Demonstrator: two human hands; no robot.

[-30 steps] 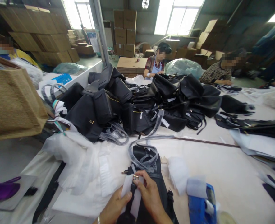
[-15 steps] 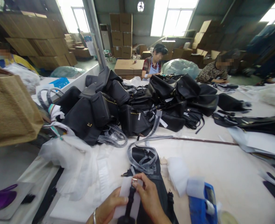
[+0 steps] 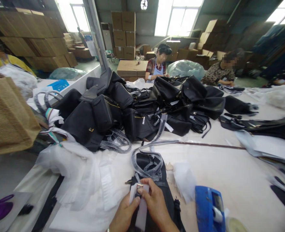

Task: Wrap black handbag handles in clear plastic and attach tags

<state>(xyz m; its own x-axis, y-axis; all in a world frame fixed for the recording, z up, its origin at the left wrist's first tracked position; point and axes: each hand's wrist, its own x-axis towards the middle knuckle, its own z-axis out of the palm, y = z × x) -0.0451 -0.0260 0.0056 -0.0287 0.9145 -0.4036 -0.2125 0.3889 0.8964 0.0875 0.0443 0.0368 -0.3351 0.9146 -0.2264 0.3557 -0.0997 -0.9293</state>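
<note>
A black handbag (image 3: 154, 187) lies on the white table right in front of me, its handles wrapped in clear plastic (image 3: 146, 162). My left hand (image 3: 123, 214) and my right hand (image 3: 155, 206) both pinch a white foam sheet (image 3: 141, 206) folded around a black strap end with a small gold buckle (image 3: 139, 186). Thumbs and fingers of both hands press the sheet together at the bag's near end.
A large heap of black bags (image 3: 142, 106) fills the table's middle. White wrapping sheets (image 3: 77, 167) lie left, a blue tape dispenser (image 3: 208, 209) right. A woven tan bag (image 3: 9, 116) stands at far left. Two people sit working across the table; cardboard boxes line the back.
My hands have drawn closer together and folded the white sheet more tightly around the strap. The view has shifted slightly.
</note>
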